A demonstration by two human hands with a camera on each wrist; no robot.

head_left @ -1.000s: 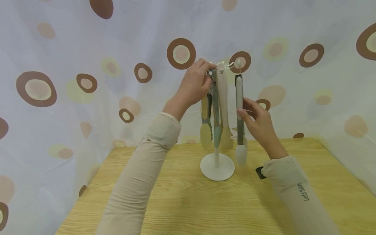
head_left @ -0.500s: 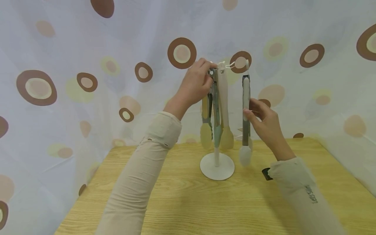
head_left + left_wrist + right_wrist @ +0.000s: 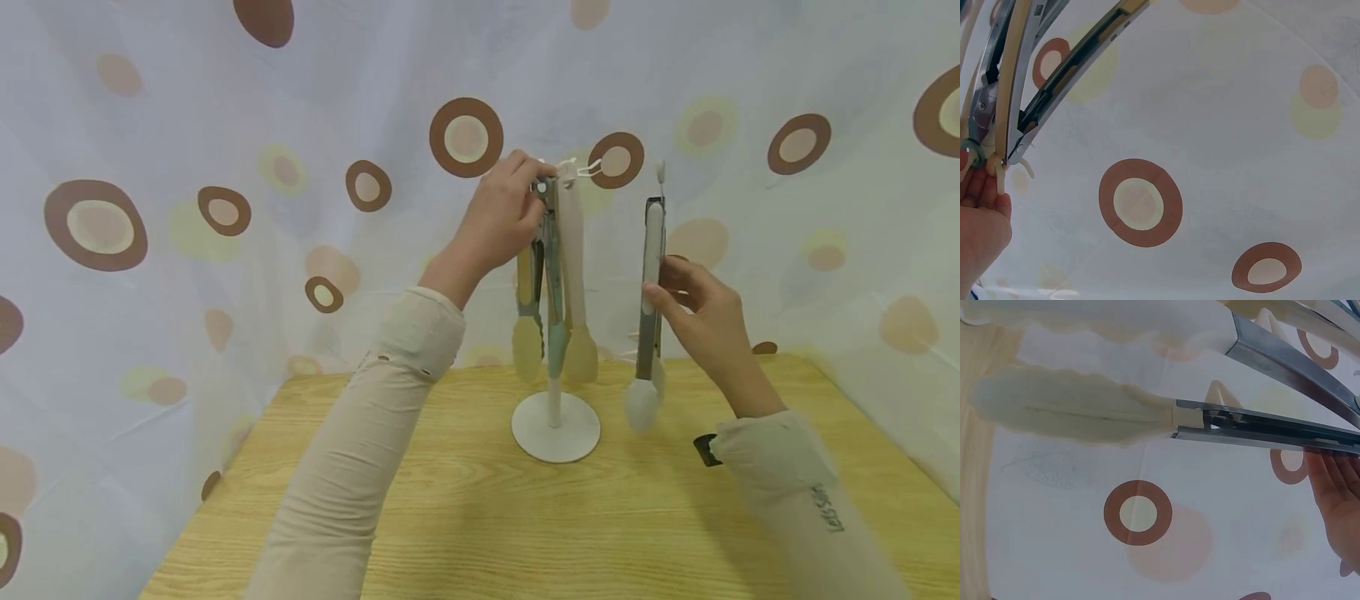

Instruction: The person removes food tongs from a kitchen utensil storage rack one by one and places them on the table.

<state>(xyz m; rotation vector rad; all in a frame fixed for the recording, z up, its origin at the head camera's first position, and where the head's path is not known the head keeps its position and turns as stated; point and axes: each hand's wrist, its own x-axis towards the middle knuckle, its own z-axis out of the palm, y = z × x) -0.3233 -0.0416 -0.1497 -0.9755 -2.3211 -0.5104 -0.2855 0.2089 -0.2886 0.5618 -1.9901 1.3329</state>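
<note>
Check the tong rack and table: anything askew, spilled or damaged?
Nothing stands out. The tong rack looks upright on the wood-grain table, with no spill or damage visible. The white-tipped tongs are apart from it, but the right hand holds them, so that seems ordinary.

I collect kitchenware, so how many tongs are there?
4 visible: white-tipped tongs in the right hand; yellow tongs, teal tongs and cream tongs on the stand. More may be hidden.

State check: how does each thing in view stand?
Left hand: holding the top of the stand.
Right hand: gripping the white-tipped tongs.
White-tipped tongs: off the stand, tips down and apart.
Yellow tongs: hanging, tips down.
Teal tongs: hanging, tips down.
Beige tongs: hanging, tips down.
Stand: upright on the table.
</note>
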